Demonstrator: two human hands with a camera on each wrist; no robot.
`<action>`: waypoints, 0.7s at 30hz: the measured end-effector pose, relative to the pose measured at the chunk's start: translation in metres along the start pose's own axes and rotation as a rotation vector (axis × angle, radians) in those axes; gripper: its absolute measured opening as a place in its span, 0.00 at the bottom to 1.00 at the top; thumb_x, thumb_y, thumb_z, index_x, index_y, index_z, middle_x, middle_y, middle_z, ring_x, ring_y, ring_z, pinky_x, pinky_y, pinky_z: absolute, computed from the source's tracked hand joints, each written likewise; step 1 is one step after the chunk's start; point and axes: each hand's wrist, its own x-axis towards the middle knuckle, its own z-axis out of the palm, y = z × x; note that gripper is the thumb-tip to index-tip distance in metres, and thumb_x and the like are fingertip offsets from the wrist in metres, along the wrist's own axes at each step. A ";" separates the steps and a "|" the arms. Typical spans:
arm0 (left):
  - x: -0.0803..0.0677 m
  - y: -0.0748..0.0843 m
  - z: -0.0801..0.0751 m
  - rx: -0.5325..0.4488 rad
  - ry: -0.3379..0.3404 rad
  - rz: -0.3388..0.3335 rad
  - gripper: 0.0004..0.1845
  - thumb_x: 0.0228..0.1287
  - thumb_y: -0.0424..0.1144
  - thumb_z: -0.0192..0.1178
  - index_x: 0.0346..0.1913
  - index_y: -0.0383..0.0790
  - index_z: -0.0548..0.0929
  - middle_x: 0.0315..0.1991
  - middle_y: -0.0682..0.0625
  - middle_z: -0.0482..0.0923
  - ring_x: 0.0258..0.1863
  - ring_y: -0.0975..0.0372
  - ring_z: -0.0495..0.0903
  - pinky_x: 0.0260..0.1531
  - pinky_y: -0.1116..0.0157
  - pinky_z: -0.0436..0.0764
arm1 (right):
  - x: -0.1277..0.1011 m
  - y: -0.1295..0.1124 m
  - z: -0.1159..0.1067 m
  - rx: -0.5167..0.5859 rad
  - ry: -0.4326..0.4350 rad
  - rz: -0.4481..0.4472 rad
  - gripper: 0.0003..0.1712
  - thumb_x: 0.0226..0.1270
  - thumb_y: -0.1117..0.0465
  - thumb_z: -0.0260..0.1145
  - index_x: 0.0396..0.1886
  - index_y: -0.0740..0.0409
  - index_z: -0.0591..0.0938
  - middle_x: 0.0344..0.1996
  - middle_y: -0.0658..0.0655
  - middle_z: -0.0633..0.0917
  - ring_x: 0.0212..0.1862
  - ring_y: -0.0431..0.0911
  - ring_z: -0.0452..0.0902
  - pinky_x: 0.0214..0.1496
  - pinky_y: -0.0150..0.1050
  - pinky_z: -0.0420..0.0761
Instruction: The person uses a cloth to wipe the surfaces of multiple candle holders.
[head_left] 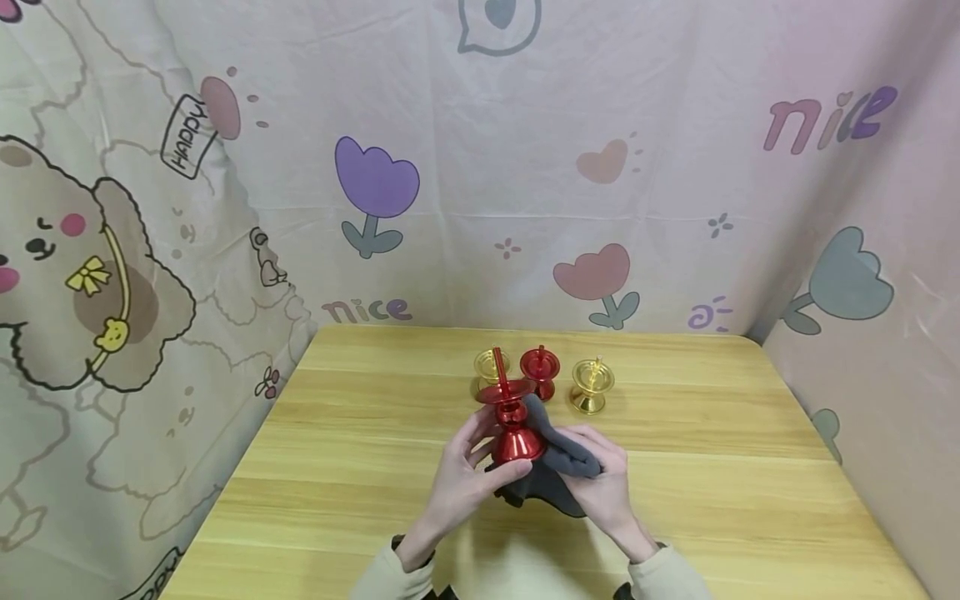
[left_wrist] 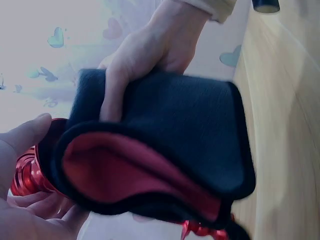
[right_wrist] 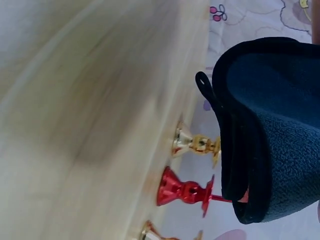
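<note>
While left hand [head_left: 457,483] grips the red candlestick [head_left: 512,421] upright — stem vertical — right hand [head_left: 600,487] pinches dark cloth [head_left: 558,467] touching the candlestick's right; both hands adjacent.

From the head view I see both of my hands bare, no gloves, rings or watch showing. Each forearm wears a pale beige long sleeve, the left sleeve [head_left: 378,575] and the right sleeve [head_left: 663,575], soft fabric. A dark band sits at each wrist, just beyond the cuff edge.
</note>
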 end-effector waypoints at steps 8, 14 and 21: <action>0.007 -0.010 -0.018 0.058 0.053 -0.025 0.40 0.54 0.31 0.75 0.71 0.43 0.70 0.66 0.43 0.76 0.59 0.58 0.79 0.61 0.67 0.80 | -0.008 0.008 -0.010 -0.048 -0.004 0.066 0.25 0.39 0.84 0.74 0.41 0.66 0.89 0.34 0.62 0.88 0.44 0.34 0.85 0.50 0.22 0.82; 0.016 -0.025 -0.035 0.140 0.124 -0.060 0.41 0.51 0.32 0.77 0.70 0.41 0.72 0.66 0.43 0.77 0.64 0.49 0.77 0.67 0.55 0.77 | -0.009 0.011 -0.021 -0.078 0.010 0.142 0.23 0.41 0.84 0.74 0.41 0.67 0.89 0.35 0.59 0.89 0.44 0.31 0.85 0.50 0.22 0.81; 0.032 -0.058 -0.059 0.261 0.194 -0.084 0.39 0.47 0.33 0.79 0.66 0.39 0.75 0.62 0.41 0.80 0.61 0.47 0.79 0.69 0.47 0.74 | -0.011 0.014 -0.032 -0.105 0.035 0.194 0.22 0.42 0.83 0.74 0.40 0.67 0.89 0.36 0.55 0.90 0.44 0.30 0.85 0.50 0.22 0.81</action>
